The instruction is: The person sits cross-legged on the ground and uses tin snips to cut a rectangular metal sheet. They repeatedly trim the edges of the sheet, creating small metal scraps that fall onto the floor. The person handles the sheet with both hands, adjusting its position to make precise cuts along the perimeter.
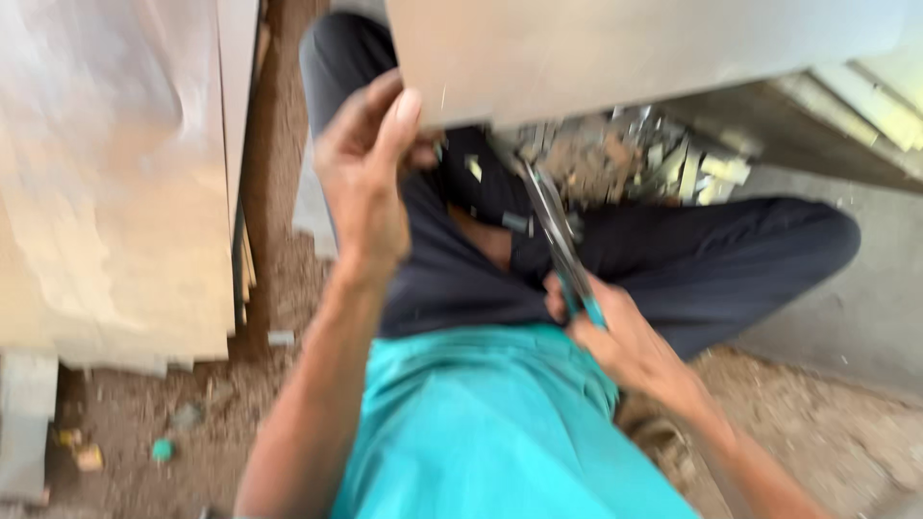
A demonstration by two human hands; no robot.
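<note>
On a dusty floor, two hands: left hand [363,178] grips one metal sheet [615,48], right hand [601,332] one pair of snips [558,235].

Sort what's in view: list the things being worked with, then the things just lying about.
In use:
- metal sheet, gripped at its lower edge by the left hand
- snips with teal handles, held in the right hand, blades at the sheet's edge

Lying about:
- metal offcuts on the ground
- stacked boards at the left
- small teal scrap in the dirt
</note>
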